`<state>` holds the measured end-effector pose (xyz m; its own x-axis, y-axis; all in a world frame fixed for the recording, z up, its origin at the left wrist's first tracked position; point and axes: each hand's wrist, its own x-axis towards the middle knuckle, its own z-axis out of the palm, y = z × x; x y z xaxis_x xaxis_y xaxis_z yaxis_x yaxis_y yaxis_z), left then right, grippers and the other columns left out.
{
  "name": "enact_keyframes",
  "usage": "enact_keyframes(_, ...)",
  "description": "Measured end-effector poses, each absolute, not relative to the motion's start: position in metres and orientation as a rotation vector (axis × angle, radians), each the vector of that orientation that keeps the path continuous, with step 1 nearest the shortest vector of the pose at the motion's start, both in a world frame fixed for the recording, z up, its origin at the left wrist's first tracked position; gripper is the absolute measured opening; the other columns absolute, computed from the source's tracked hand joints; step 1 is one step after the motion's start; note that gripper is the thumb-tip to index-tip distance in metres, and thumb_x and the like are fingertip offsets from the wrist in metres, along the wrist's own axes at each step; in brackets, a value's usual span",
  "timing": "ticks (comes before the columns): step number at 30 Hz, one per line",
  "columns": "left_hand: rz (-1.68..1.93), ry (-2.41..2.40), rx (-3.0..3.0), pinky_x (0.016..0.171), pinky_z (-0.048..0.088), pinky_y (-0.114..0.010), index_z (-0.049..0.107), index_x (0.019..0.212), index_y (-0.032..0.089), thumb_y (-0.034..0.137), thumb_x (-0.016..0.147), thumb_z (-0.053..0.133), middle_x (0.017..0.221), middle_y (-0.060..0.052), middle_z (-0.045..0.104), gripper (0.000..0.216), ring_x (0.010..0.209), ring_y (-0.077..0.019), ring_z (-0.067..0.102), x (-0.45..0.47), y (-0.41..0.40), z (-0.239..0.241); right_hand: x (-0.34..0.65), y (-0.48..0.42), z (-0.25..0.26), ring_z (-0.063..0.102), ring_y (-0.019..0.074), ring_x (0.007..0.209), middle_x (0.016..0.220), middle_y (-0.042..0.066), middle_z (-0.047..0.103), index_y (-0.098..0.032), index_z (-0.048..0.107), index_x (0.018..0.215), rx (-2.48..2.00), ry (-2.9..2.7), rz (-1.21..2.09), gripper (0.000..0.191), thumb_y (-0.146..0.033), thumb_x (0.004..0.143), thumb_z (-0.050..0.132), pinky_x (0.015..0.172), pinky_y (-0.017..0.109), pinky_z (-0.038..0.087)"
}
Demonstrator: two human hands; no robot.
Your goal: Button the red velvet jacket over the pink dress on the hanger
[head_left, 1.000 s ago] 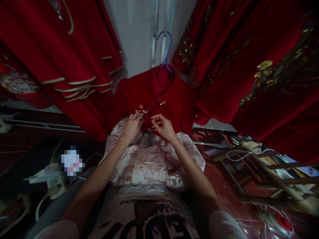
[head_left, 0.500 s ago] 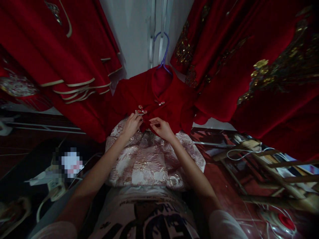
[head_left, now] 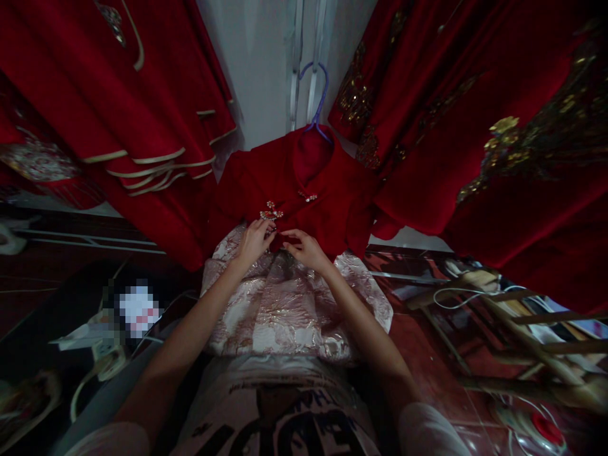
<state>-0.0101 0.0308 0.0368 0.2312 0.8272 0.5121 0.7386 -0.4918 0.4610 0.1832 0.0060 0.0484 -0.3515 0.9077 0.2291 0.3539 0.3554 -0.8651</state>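
A red garment (head_left: 256,171) with a stand collar hangs on a purple hanger (head_left: 322,101); its lower part lies over a shiny pink-and-white patterned cloth bundle (head_left: 285,316) on my lap. Beaded ornaments decorate its front: a larger one (head_left: 271,213) at left, a smaller one (head_left: 308,197) below the collar. Just under the larger ornament, my left hand (head_left: 256,242) is closed with bent fingers on the red cloth. My right hand (head_left: 308,249) pinches the cloth close beside it, thumb below the fingers. Anything small between the fingertips is too dark to make out.
Red garments with pale trim (head_left: 156,114) hang at left, and gold-embroidered ones (head_left: 427,158) at right. A wooden rack (head_left: 513,329) with cords stands on the right. On the left are a power strip (head_left: 108,361) and a blurred-out pale object (head_left: 139,309).
My right hand's fingers have come down and closed onto the red cloth, nearer my left hand. My left hand has shifted slightly right. The whole view has moved a little.
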Motion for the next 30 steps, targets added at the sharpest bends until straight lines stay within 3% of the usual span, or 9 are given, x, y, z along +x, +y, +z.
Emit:
enact_keyframes(5,1.218,1.489,2.236,0.07,0.05,-0.027,0.061,0.096,0.019,0.023,0.084,0.06,0.083,-0.002,0.061,0.012,0.074,-0.0152,0.059,-0.005,0.024,0.043,0.184,0.007,0.05,0.064,0.0165,0.099,0.117,0.01,0.062,-0.017,0.062,0.116,-1.156,-1.928,0.823,0.032,-0.024,0.086,0.06,0.081,0.031,0.057)
enact_keyframes(9,1.405,1.649,2.366,0.087,0.048,-0.036,0.06,0.117,0.021,0.028,0.092,0.052,0.106,-0.009,0.056,0.027,0.099,-0.0216,0.054,-0.003,0.022,0.063,0.188,0.007,0.05,0.065,0.0134,0.084,0.111,0.009,0.062,-0.017,0.062,0.114,-1.308,-1.966,0.715,0.031,-0.022,0.084,0.062,0.083,0.032,0.054)
enact_keyframes(12,1.265,1.685,2.593,0.09,0.046,-0.041,0.06,0.123,0.025,0.03,0.092,0.053,0.112,-0.011,0.052,0.032,0.106,-0.0258,0.048,-0.007,0.03,0.076,0.195,0.009,0.051,0.065,0.0127,0.077,0.109,0.01,0.063,-0.016,0.063,0.113,-1.427,-2.004,0.721,0.031,-0.024,0.083,0.064,0.08,0.031,0.054)
enact_keyframes(22,0.786,1.558,3.048,0.086,0.045,-0.045,0.064,0.105,0.017,0.024,0.094,0.047,0.104,-0.013,0.057,0.021,0.1,-0.0284,0.052,-0.022,0.049,0.104,0.206,0.013,0.056,0.066,0.0108,0.073,0.107,0.009,0.067,-0.016,0.063,0.108,-1.391,-1.997,0.837,0.024,-0.02,0.084,0.063,0.072,0.026,0.053)
enact_keyframes(30,1.01,1.374,2.809,0.09,0.047,-0.04,0.061,0.103,0.017,0.03,0.094,0.051,0.101,-0.01,0.063,0.019,0.099,-0.0243,0.056,-0.027,0.049,0.097,0.205,0.013,0.055,0.067,0.0109,0.073,0.106,0.009,0.068,-0.016,0.064,0.107,-1.393,-2.009,0.826,0.023,-0.02,0.085,0.063,0.072,0.026,0.053)
